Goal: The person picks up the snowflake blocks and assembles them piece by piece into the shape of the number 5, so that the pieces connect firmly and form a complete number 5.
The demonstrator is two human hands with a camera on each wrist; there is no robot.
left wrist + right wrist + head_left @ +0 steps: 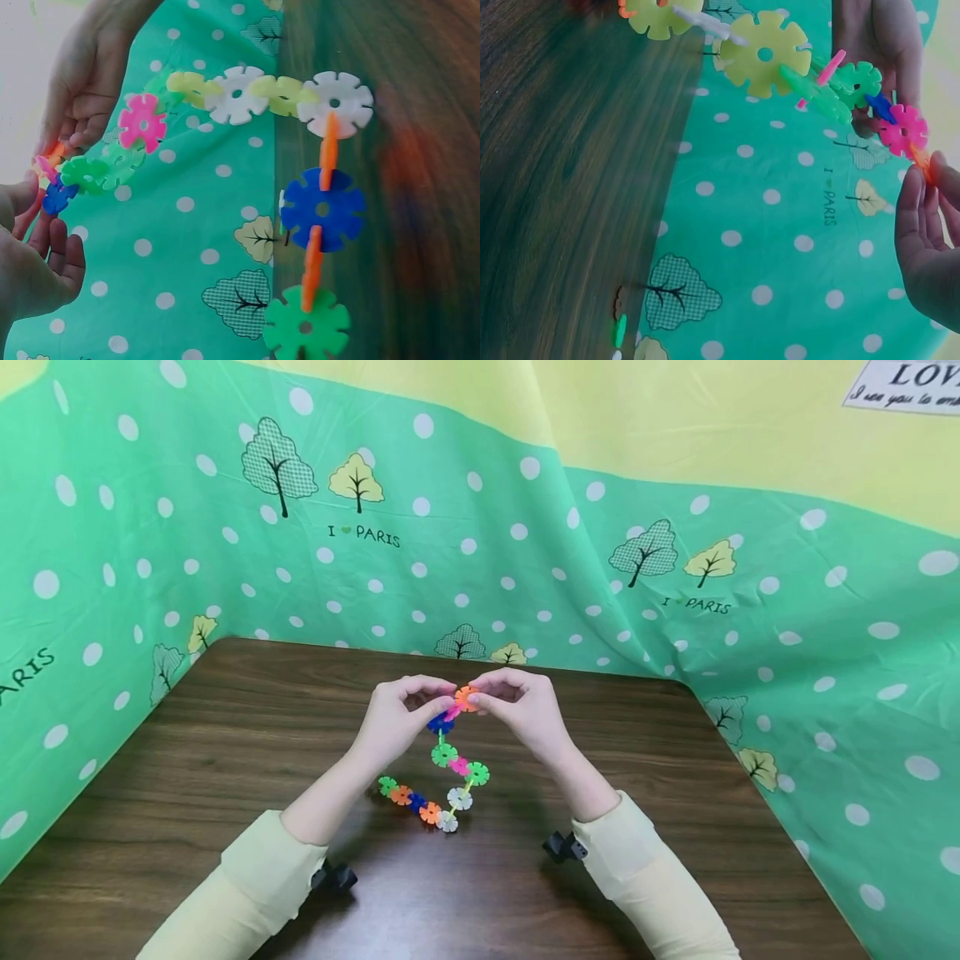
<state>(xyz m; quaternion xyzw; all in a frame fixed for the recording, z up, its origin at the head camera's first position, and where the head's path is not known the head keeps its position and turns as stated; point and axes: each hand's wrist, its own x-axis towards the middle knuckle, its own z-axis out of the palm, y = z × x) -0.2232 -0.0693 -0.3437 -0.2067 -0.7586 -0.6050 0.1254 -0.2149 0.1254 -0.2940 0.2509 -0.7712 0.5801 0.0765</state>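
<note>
Both hands are raised over the table with a chain of interlocking plastic snowflake discs hanging between them. My left hand pinches the chain near its top, at a pink disc, with a blue disc right below the fingertips. My right hand pinches an orange disc between thumb and fingers, and this disc meets the pink one. From there the chain drops through green, pink, yellow and white discs, then bends left through orange and blue ones to a green end disc.
A dark wood-grain table lies beneath the hands. Green and yellow printed cloth hangs behind it and along both sides. Black wrist cameras sit at the left cuff and the right cuff.
</note>
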